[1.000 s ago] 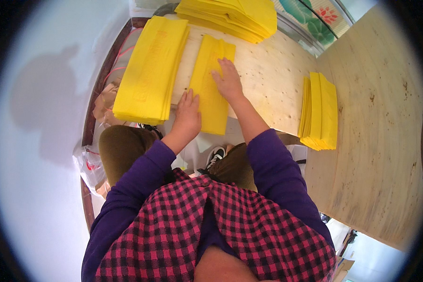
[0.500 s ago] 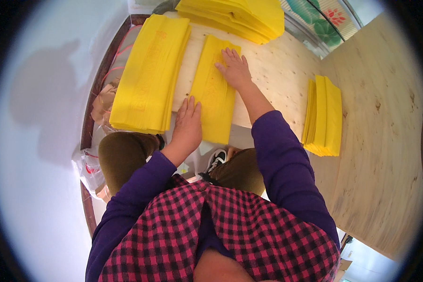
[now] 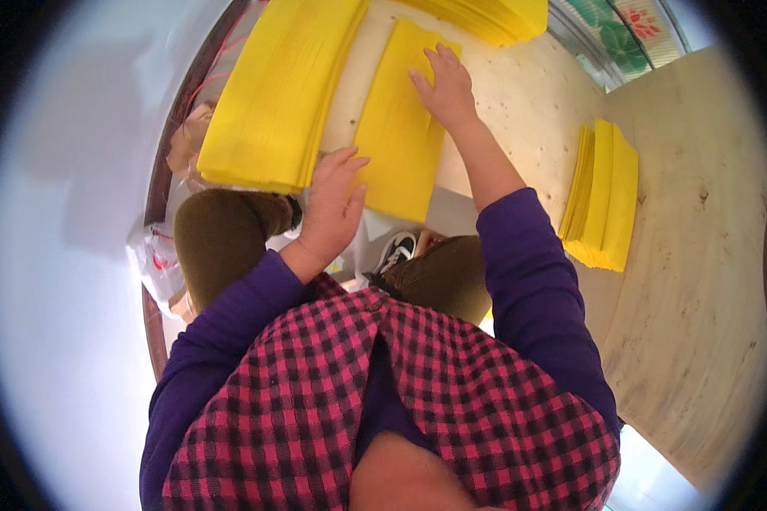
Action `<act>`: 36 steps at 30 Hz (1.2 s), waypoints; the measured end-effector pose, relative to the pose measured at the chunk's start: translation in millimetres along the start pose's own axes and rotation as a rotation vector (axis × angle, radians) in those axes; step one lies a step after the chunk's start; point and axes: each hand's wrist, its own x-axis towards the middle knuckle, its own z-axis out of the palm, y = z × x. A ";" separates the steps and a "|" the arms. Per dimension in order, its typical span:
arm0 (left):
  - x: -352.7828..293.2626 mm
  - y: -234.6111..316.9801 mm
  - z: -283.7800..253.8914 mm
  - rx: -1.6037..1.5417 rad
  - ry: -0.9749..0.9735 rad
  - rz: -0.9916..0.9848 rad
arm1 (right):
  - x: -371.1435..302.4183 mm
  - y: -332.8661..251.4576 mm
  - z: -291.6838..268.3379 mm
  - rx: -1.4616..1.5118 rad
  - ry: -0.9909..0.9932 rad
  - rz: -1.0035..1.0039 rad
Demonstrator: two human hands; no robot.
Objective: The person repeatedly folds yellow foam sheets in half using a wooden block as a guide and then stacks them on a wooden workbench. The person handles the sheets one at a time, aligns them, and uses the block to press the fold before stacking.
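A long, flat yellow piece of fabric-like sheet (image 3: 400,119) lies lengthwise on the plywood table, its near end reaching past the table's front edge. My right hand (image 3: 450,92) is at its far right edge, open, with fingers and thumb spread over the sheet. My left hand (image 3: 332,209) is open beside the sheet's near left edge, fingers apart; whether a fingertip touches it I cannot tell. Neither hand grips anything. To the left stands a thick stack of similar yellow sheets (image 3: 277,94), close to the left fingertips.
Another yellow pile (image 3: 494,15) sits at the far side of the plywood table (image 3: 520,102). A smaller yellow bundle (image 3: 601,196) stands at the right, by a large plywood board (image 3: 699,247). Plastic bags (image 3: 158,264) are at the left, near the white wall (image 3: 68,272).
My left hand has come off the sheet's left edge, its fingers spreading. The right hand stays at the far right edge. The whole view has shifted, with the table higher in the picture.
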 end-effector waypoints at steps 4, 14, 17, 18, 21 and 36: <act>-41.5 0.7 -8.0 -0.303 0.052 -0.363 | -5.4 -14.4 -7.4 0.062 -0.062 0.030; -27.6 -16.5 16.2 -1.018 -0.115 -1.025 | -74.1 -26.4 -40.8 0.534 0.109 0.533; -15.9 -18.4 25.1 -1.159 -0.102 -0.982 | -114.5 -40.9 -61.2 0.629 0.147 0.675; -13.9 -17.8 26.7 -1.151 -0.094 -0.983 | -127.6 -45.4 -66.3 0.693 0.178 0.676; -9.8 -10.2 25.1 -1.142 -0.087 -0.946 | -162.3 -56.2 -74.7 0.893 0.122 0.914; -37.0 94.2 -92.0 -0.779 -0.385 -0.636 | -151.6 -102.1 -45.1 2.341 -0.092 0.961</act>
